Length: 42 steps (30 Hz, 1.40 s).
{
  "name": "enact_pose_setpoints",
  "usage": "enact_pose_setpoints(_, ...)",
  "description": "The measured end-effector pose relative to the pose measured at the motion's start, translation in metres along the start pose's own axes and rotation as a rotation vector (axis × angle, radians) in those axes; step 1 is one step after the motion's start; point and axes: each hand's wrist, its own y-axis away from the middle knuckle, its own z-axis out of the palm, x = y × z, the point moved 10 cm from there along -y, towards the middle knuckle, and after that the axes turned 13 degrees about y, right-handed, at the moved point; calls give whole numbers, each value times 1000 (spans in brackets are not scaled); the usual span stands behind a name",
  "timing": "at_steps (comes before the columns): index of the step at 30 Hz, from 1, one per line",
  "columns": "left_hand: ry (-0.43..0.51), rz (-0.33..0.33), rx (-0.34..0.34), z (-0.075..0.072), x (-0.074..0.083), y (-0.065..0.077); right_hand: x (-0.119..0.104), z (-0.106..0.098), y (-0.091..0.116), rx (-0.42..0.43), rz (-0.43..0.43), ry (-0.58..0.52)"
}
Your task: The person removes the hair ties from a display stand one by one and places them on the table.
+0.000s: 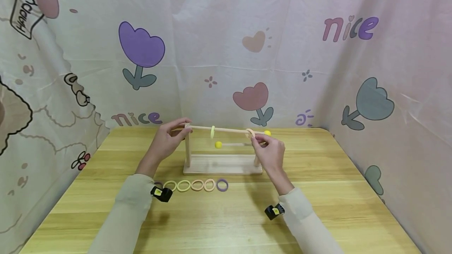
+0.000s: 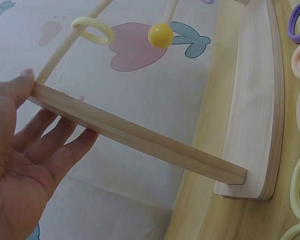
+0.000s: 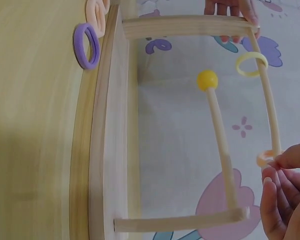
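Observation:
A light wooden stand [image 1: 222,169] has a post at each end and two side rods tipped with yellow balls. My left hand [image 1: 166,141] grips the top of the left post [image 2: 140,136], thumb on one side and fingers on the other. From that post the upper rod [image 1: 229,129] runs right to its yellow ball [image 1: 267,133]. A pale yellow ring [image 3: 238,67] hangs on this rod. Nearer the ball end, my right hand [image 1: 271,153] pinches a peach ring [image 3: 261,159] around the rod. The lower rod [image 3: 221,135] comes from the right post and carries no ring.
In front of the base lies a row of rings: a purple ring [image 1: 222,190] at the right end, peach and pale yellow ones [image 1: 183,191] beside it, and a dark one partly behind the left wrist camera [image 1: 162,194]. A printed cloth [image 1: 212,50] hangs behind the wooden table [image 1: 219,226].

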Motion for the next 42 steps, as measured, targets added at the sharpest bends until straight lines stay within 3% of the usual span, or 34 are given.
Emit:
enact_pose_setpoints(19,7,2,-5,2,0,-2,22,-26,-1,53,46,0)
enact_pose_setpoints(42,39,5,-8,0,0,-1,39,-40,-5,92,109,42)
